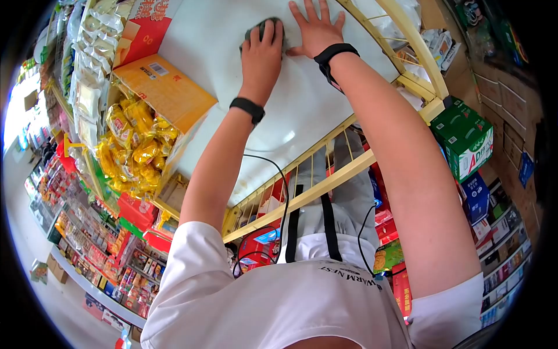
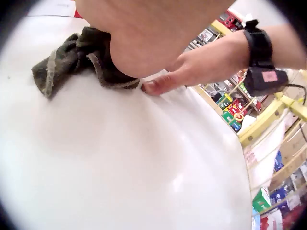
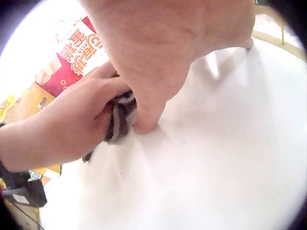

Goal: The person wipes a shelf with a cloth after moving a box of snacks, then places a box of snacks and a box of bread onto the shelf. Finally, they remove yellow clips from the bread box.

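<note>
A dark grey-green cloth [image 1: 282, 42] lies bunched on the white surface [image 1: 203, 35], under my left hand [image 1: 263, 55]. The left fingers bend over the cloth, and in the right wrist view the cloth [image 3: 121, 117] shows between thumb and fingers of the left hand [image 3: 72, 120]. Beside it, my right hand [image 1: 317, 32] rests on the surface with fingers spread, its thumb close to the cloth. In the left wrist view the cloth [image 2: 72, 60] sticks out beneath the left hand [image 2: 144, 38], near the thumb of the right hand [image 2: 192, 69]. The right fingers hold nothing.
An open carton [image 1: 163, 87] of yellow-wrapped packets [image 1: 136, 139] stands on the left, beside hanging clear packets [image 1: 90, 87]. A yellow metal rail [image 1: 308, 195] edges the surface near my body. A green box [image 1: 462, 136] stands beyond the rail's right corner. A black cable [image 1: 285, 192] hangs below my arms.
</note>
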`<action>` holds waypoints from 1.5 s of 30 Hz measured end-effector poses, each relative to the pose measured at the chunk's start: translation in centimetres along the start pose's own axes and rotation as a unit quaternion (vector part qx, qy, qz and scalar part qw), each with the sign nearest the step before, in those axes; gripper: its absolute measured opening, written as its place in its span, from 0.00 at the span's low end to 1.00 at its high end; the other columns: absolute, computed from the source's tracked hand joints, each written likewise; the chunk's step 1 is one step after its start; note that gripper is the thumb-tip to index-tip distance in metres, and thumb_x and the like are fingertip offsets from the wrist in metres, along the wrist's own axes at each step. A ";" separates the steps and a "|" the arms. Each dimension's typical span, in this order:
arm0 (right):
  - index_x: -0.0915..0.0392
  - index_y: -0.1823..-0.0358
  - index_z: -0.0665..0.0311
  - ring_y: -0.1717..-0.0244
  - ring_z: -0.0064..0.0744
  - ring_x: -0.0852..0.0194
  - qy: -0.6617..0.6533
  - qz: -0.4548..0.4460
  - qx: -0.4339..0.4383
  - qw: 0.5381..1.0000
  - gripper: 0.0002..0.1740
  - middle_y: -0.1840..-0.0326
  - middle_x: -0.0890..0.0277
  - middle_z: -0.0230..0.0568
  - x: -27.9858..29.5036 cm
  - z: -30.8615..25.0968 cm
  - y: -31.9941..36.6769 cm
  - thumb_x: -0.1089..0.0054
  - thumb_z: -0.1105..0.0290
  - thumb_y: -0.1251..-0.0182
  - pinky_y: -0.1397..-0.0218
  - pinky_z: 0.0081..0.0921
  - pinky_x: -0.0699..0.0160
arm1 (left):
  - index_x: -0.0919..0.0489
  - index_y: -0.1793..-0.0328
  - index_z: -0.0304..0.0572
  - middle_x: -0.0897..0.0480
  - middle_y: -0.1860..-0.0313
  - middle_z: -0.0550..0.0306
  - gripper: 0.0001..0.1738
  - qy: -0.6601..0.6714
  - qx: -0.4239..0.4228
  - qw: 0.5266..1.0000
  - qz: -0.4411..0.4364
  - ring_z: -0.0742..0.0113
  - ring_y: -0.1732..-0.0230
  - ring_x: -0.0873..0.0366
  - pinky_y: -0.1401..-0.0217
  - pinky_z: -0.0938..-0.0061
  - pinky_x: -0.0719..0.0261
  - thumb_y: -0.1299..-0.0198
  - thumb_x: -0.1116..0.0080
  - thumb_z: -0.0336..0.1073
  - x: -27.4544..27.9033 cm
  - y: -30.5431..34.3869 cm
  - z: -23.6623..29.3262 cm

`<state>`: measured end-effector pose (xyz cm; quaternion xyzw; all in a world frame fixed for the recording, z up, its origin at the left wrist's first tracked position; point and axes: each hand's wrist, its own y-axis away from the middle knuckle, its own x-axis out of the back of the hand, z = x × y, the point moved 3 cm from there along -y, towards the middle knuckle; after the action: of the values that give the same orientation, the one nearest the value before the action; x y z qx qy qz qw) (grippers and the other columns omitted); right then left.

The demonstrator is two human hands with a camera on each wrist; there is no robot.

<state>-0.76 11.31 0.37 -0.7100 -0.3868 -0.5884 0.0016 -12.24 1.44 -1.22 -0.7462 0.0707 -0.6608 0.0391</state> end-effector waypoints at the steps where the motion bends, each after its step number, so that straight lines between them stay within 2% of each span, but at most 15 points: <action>1: 0.52 0.12 0.46 0.09 0.54 0.74 -0.002 -0.016 -0.006 1.000 0.67 0.08 0.67 0.44 0.1 -0.1 -0.1 0.19 0.41 0.51 0.16 0.74 0.64 | 0.23 0.28 0.43 0.25 0.33 0.57 0.30 0.003 0.002 1.000 -0.005 0.55 0.38 0.26 0.47 0.62 0.22 0.40 0.39 0.32 0.2 1.0 0.2; 9: 0.53 0.12 0.47 0.09 0.55 0.75 -0.004 0.003 0.003 1.000 0.67 0.07 0.68 0.45 -2.1 0.4 -0.2 0.19 0.42 0.50 0.16 0.75 0.65 | 0.24 0.27 0.46 0.23 0.33 0.58 0.32 0.006 0.040 0.999 0.029 0.52 0.38 0.25 0.43 0.59 0.21 0.42 0.41 0.29 -1.6 -5.0 -1.3; 11: 0.53 0.12 0.47 0.09 0.55 0.75 0.025 0.246 0.069 0.966 0.67 0.07 0.68 0.45 -5.6 1.3 -1.0 0.19 0.42 0.50 0.17 0.75 0.66 | 0.23 0.30 0.36 0.22 0.31 0.47 0.27 0.093 0.079 0.992 0.034 0.45 0.32 0.27 0.31 0.54 0.25 0.38 0.47 0.27 -2.2 -8.0 -3.0; 12: 0.53 0.12 0.47 0.09 0.56 0.75 0.001 -0.049 -0.011 0.999 0.67 0.08 0.67 0.45 0.6 -0.3 0.0 0.19 0.42 0.50 0.16 0.75 0.66 | 0.24 0.29 0.37 0.23 0.31 0.48 0.29 0.070 0.072 0.994 0.039 0.46 0.34 0.26 0.32 0.54 0.25 0.39 0.47 0.27 -2.8 -9.3 -4.0; 16: 0.54 0.12 0.48 0.09 0.56 0.76 0.000 -0.036 -0.011 0.999 0.69 0.08 0.68 0.46 -2.1 0.1 -1.0 0.18 0.42 0.52 0.17 0.76 0.68 | 0.25 0.28 0.37 0.23 0.31 0.49 0.32 0.066 0.066 0.994 0.054 0.46 0.35 0.26 0.34 0.55 0.25 0.42 0.46 0.27 -4.3 -11.9 -5.9; 18: 0.49 0.13 0.49 0.09 0.54 0.71 0.156 0.200 0.001 0.967 0.59 0.08 0.62 0.46 -6.7 1.1 -2.6 0.25 0.44 0.42 0.16 0.72 0.67 | 0.24 0.28 0.37 0.23 0.30 0.49 0.32 0.063 0.050 0.996 0.049 0.46 0.35 0.26 0.34 0.55 0.25 0.43 0.46 0.26 -3.8 -11.5 -5.5; 19: 0.49 0.13 0.49 0.09 0.54 0.71 0.153 0.205 0.001 0.967 0.59 0.08 0.62 0.46 -4.7 0.7 -2.0 0.25 0.44 0.42 0.16 0.72 0.67 | 0.24 0.28 0.37 0.22 0.32 0.48 0.32 0.083 0.037 0.995 0.030 0.46 0.37 0.25 0.34 0.55 0.24 0.43 0.46 0.25 -3.3 -10.5 -4.9; 21: 0.52 0.13 0.38 0.09 0.51 0.74 0.029 0.046 -0.017 0.998 0.67 0.07 0.66 0.36 -1.7 0.2 -0.8 0.17 0.43 0.52 0.19 0.79 0.62 | 0.23 0.28 0.47 0.22 0.34 0.58 0.31 0.063 -0.011 0.998 0.005 0.51 0.38 0.24 0.41 0.59 0.22 0.42 0.44 0.28 -3.2 -8.2 -4.1; 22: 0.51 0.13 0.38 0.09 0.50 0.72 0.016 0.055 -0.017 0.998 0.67 0.08 0.64 0.36 -1.7 0.3 -0.7 0.16 0.44 0.53 0.19 0.78 0.63 | 0.22 0.31 0.47 0.22 0.37 0.60 0.27 0.074 -0.034 0.994 0.069 0.53 0.41 0.25 0.44 0.59 0.22 0.39 0.45 0.31 -2.7 -6.4 -3.5; 26: 0.52 0.13 0.37 0.09 0.48 0.74 0.007 0.063 -0.012 0.998 0.68 0.07 0.66 0.34 -1.7 0.4 -0.5 0.16 0.43 0.55 0.18 0.76 0.64 | 0.23 0.29 0.46 0.22 0.31 0.58 0.29 0.107 -0.051 0.993 0.012 0.53 0.33 0.25 0.35 0.58 0.23 0.38 0.48 0.27 0.0 -2.7 -3.7; 28: 0.56 0.12 0.37 0.09 0.49 0.76 0.020 0.027 -0.019 0.999 0.69 0.07 0.71 0.34 -1.3 0.1 -0.5 0.17 0.42 0.52 0.17 0.76 0.65 | 0.24 0.27 0.45 0.22 0.28 0.54 0.31 0.164 0.000 0.986 -0.029 0.51 0.32 0.24 0.31 0.57 0.23 0.39 0.48 0.25 -0.1 -2.5 -6.9; 32: 0.59 0.11 0.37 0.09 0.51 0.78 0.024 0.017 -0.016 0.999 0.70 0.07 0.73 0.35 -1.5 0.3 -0.5 0.19 0.40 0.50 0.18 0.77 0.65 | 0.23 0.29 0.40 0.20 0.30 0.46 0.31 0.090 0.119 0.986 0.080 0.44 0.33 0.24 0.31 0.58 0.22 0.41 0.47 0.20 -4.5 -8.0 -14.5; 37: 0.59 0.11 0.38 0.09 0.52 0.79 0.025 0.005 -0.020 0.999 0.70 0.07 0.73 0.37 -1.0 0.0 -0.5 0.19 0.42 0.50 0.18 0.77 0.65 | 0.23 0.29 0.37 0.18 0.38 0.42 0.32 0.095 0.132 0.986 0.047 0.43 0.39 0.21 0.35 0.55 0.22 0.44 0.47 0.23 -4.4 -14.1 -10.2; 39: 0.59 0.11 0.39 0.09 0.52 0.79 0.022 0.005 -0.022 1.000 0.70 0.07 0.73 0.37 -0.6 0.1 -0.7 0.19 0.42 0.50 0.18 0.77 0.65 | 0.22 0.31 0.38 0.16 0.41 0.39 0.29 0.108 0.045 0.983 0.144 0.41 0.40 0.19 0.36 0.55 0.21 0.42 0.48 0.21 -4.5 -15.3 -7.5; 45: 0.58 0.11 0.40 0.09 0.52 0.80 0.048 -0.024 -0.031 0.998 0.70 0.07 0.73 0.38 -0.7 0.0 -0.9 0.18 0.42 0.52 0.18 0.78 0.65 | 0.19 0.38 0.44 0.21 0.30 0.57 0.22 0.160 -0.067 0.981 0.088 0.54 0.30 0.25 0.36 0.61 0.19 0.40 0.43 0.27 -2.7 -9.7 -2.4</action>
<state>-1.24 11.56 -0.60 -0.6709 -0.3850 -0.6336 -0.0160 -14.46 11.48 -2.08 -0.6227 0.1854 -0.7593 0.0353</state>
